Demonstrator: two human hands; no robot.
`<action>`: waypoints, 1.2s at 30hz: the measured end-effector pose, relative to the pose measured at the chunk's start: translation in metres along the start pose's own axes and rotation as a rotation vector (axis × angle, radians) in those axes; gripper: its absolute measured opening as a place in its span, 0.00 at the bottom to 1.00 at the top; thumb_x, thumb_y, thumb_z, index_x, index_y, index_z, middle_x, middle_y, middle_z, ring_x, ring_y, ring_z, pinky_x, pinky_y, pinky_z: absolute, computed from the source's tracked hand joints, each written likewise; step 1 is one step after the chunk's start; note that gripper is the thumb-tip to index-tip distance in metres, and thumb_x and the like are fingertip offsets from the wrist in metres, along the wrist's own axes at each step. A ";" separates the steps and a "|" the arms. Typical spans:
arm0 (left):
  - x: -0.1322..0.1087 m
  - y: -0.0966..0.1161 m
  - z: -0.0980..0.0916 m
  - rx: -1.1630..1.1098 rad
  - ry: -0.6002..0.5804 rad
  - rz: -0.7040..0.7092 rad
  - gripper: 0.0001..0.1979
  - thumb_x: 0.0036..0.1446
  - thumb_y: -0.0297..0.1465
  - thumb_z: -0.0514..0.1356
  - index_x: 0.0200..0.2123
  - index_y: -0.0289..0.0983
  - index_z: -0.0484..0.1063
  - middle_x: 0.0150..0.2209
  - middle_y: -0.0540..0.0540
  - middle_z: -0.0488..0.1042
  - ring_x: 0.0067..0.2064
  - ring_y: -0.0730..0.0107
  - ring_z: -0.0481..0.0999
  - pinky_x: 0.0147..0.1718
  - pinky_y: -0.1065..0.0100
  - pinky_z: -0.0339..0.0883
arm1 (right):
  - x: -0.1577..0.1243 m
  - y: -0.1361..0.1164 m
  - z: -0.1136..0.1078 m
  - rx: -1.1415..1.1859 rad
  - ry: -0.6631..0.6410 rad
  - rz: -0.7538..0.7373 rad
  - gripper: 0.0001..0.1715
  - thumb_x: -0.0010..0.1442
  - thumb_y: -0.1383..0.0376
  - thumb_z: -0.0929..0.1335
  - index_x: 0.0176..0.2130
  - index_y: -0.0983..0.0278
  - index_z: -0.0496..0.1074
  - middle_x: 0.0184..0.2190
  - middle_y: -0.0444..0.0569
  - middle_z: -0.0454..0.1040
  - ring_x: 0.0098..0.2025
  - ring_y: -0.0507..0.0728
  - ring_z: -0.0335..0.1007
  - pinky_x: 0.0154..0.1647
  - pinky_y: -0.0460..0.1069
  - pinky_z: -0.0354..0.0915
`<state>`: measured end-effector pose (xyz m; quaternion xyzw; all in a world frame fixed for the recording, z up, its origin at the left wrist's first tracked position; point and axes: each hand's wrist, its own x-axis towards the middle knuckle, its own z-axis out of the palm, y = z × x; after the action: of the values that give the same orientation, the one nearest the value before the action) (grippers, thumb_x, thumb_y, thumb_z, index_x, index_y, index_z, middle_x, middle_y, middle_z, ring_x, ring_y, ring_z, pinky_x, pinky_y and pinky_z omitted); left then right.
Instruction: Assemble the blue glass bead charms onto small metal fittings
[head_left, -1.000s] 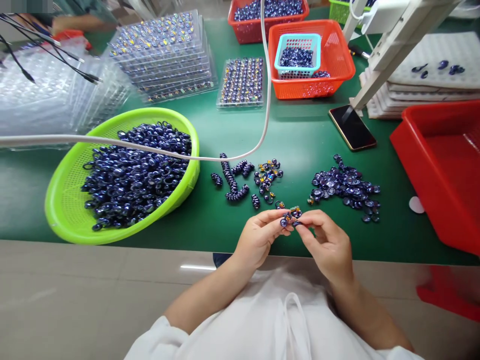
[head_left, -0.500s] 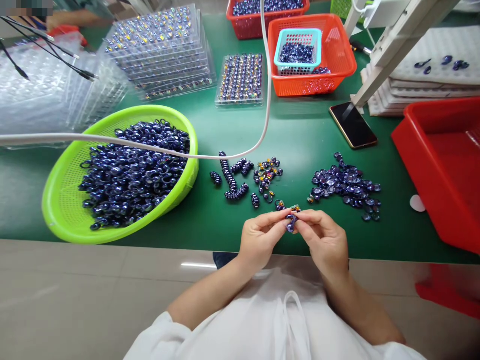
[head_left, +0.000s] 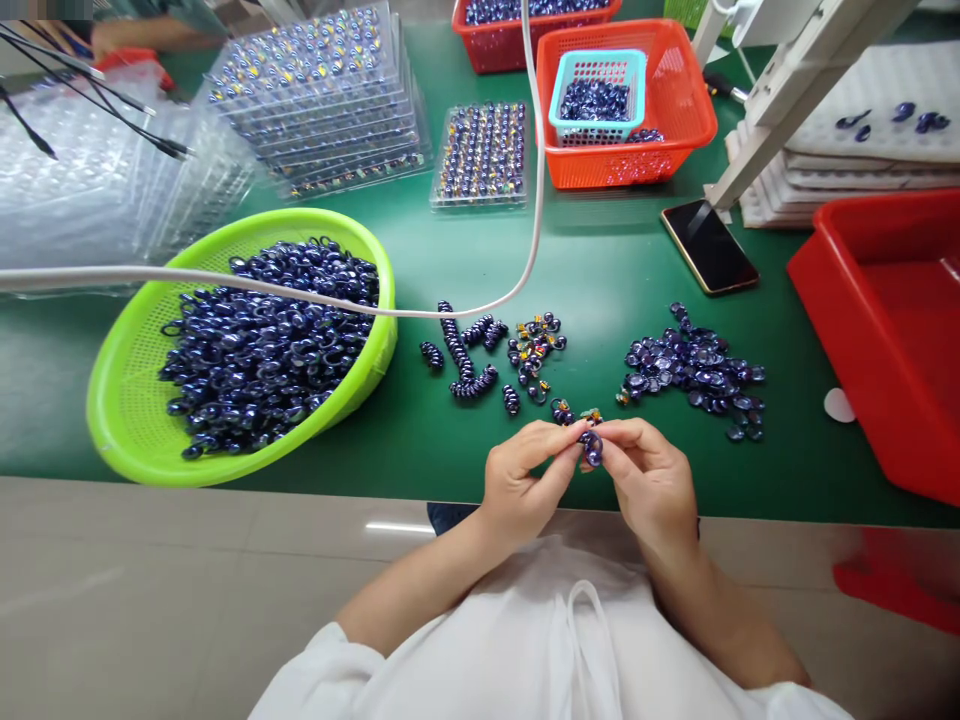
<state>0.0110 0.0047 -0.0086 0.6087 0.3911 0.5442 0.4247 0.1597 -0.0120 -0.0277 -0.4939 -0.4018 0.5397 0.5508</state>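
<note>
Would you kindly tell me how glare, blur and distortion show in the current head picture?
Head view: a pale sheen on the green table and a bright streak on the floor; head view, far left: clear plastic looks hazy and stretched; head view, centre: the dark shiny piece between left hand and right hand is too small for fine detail.

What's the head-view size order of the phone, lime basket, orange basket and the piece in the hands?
Largest to smallest:
1. Lime basket
2. Orange basket
3. Phone
4. Held piece
</note>
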 end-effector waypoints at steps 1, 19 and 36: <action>0.000 0.000 -0.001 0.016 -0.017 0.020 0.17 0.62 0.23 0.61 0.51 0.41 0.80 0.35 0.44 0.84 0.37 0.67 0.81 0.40 0.65 0.76 | 0.000 0.000 0.000 0.000 0.001 -0.001 0.07 0.61 0.60 0.73 0.39 0.59 0.78 0.36 0.46 0.82 0.32 0.54 0.79 0.35 0.50 0.77; -0.001 0.007 -0.005 0.042 -0.060 0.076 0.14 0.62 0.22 0.61 0.48 0.40 0.80 0.35 0.43 0.83 0.36 0.66 0.81 0.38 0.64 0.75 | -0.002 -0.005 -0.001 0.066 -0.175 0.042 0.12 0.62 0.57 0.73 0.45 0.57 0.75 0.34 0.44 0.77 0.30 0.51 0.73 0.27 0.45 0.74; 0.004 0.005 -0.012 0.217 -0.147 0.076 0.16 0.64 0.26 0.61 0.54 0.40 0.76 0.43 0.41 0.79 0.42 0.67 0.79 0.40 0.66 0.76 | 0.004 -0.013 -0.008 -0.237 -0.120 -0.203 0.10 0.63 0.69 0.70 0.44 0.56 0.77 0.39 0.44 0.76 0.33 0.50 0.74 0.31 0.45 0.74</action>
<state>-0.0007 0.0076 -0.0018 0.7037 0.3921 0.4684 0.3628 0.1710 -0.0084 -0.0164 -0.4793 -0.5427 0.4587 0.5151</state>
